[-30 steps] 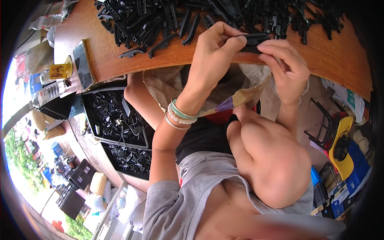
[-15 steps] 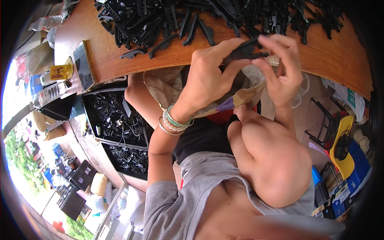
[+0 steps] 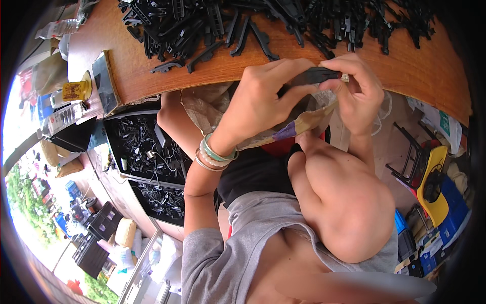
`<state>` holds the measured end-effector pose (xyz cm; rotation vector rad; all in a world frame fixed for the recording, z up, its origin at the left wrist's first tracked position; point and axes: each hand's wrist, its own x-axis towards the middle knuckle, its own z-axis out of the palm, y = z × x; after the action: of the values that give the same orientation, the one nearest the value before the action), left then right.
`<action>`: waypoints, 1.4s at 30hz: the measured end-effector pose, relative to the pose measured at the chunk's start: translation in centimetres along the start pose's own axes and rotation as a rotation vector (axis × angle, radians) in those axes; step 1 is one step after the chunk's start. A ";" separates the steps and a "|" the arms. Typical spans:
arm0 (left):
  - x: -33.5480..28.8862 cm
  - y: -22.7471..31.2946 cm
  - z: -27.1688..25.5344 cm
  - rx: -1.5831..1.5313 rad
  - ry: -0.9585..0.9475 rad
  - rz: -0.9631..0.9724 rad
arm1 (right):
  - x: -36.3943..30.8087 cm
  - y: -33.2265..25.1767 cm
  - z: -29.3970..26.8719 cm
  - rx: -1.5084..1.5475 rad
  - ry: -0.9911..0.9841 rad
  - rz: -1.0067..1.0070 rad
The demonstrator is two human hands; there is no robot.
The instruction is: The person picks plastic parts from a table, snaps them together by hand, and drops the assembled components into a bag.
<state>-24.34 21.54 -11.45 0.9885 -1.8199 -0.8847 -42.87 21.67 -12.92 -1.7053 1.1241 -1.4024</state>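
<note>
Just off the table's near edge, my left hand (image 3: 266,93) is closed on a long, dark, curved black plastic part (image 3: 315,76), gripping it between thumb and fingers. My right hand (image 3: 358,93) pinches the same part's right end. A small pale ridged piece (image 3: 345,78) shows at the right fingertips; its kind is unclear. Below both hands an open woven sack (image 3: 301,124) lies over my lap. Ahead of them, similar black plastic parts (image 3: 177,35) are heaped along the table.
The wooden table (image 3: 136,78) curves across the top. At its left stand a dark flat case (image 3: 105,81) and a yellow container (image 3: 75,91). Lower left, black trays (image 3: 143,147) hold small dark parts and cables. A yellow-seated chair (image 3: 432,187) stands on the right.
The black part has turned in my hands, showing a longer, smoother side. My right fingers have closed in around its end, and the spring-like bit seen there before is hidden.
</note>
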 end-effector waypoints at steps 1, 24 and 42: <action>-0.3 -0.2 -0.4 -0.026 -0.047 -0.048 | 0.5 -0.4 -0.4 -0.014 -0.132 0.010; 0.7 -1.7 -0.5 -0.232 0.229 -0.425 | 1.4 0.0 0.2 0.321 0.115 0.174; 0.4 0.9 -1.8 -0.301 -0.126 -0.516 | 0.4 -0.6 0.5 0.239 -0.180 0.076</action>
<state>-23.05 21.28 -9.85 1.2467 -1.4854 -1.5149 -42.23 21.56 -12.36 -1.5667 0.8761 -1.2543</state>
